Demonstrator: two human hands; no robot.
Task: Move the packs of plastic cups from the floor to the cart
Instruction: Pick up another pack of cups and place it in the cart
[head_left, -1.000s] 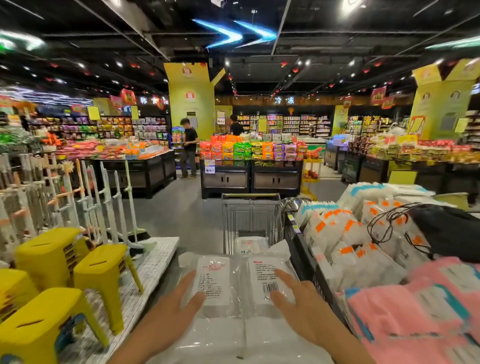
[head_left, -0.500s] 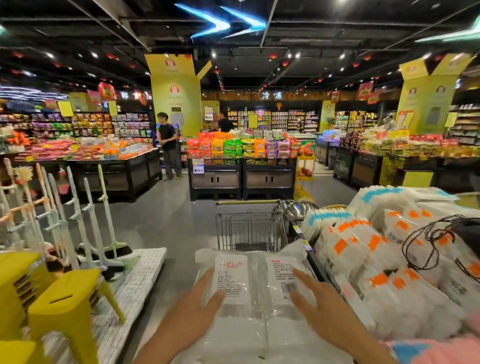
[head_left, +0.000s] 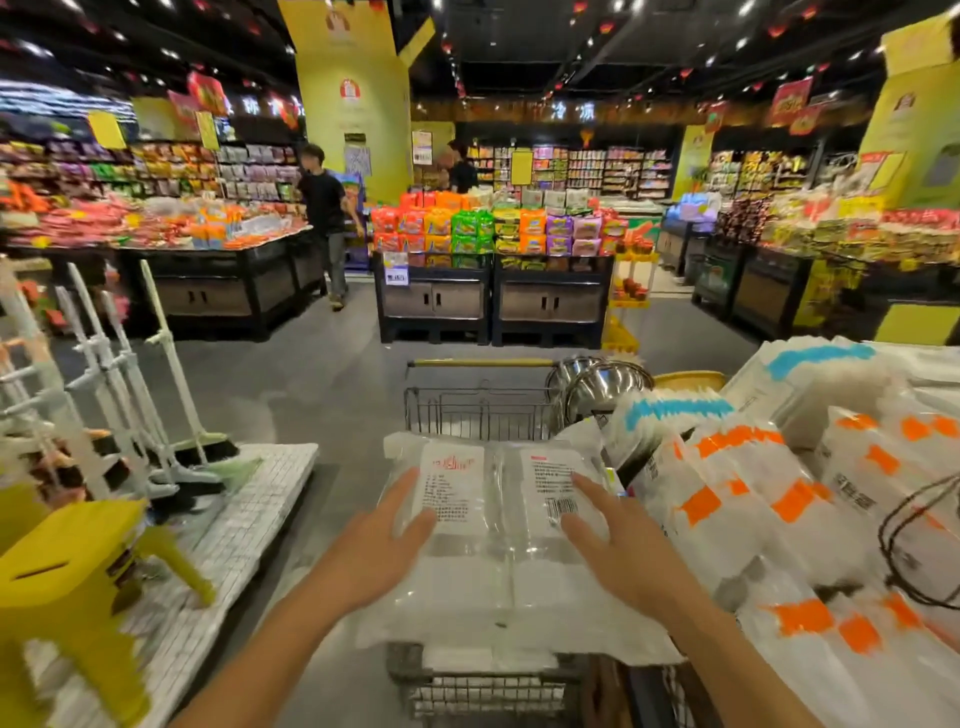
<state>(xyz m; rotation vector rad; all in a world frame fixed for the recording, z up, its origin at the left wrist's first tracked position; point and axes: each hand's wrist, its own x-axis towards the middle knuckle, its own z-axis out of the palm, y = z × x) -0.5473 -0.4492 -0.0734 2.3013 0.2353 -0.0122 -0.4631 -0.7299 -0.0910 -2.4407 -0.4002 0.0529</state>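
A large clear pack of plastic cups with two white printed labels lies across the top of the wire shopping cart. My left hand presses flat on its left label. My right hand presses on its right label, next to the barcode. Both hands grip the pack from above, fingers spread. Under the pack, more white packs show inside the cart's near end. The cart's far rim with its yellow handle sticks out beyond the pack.
To the right, a display bin holds stacked clear packs with orange and blue labels, steel bowls behind. On the left stand yellow plastic stools and white mops on a white pallet. Snack displays and a person lie ahead.
The view has tilted down and the pack, held in both hands, now sits further forward over the cart. The stools and the right-hand bin have shifted in view.
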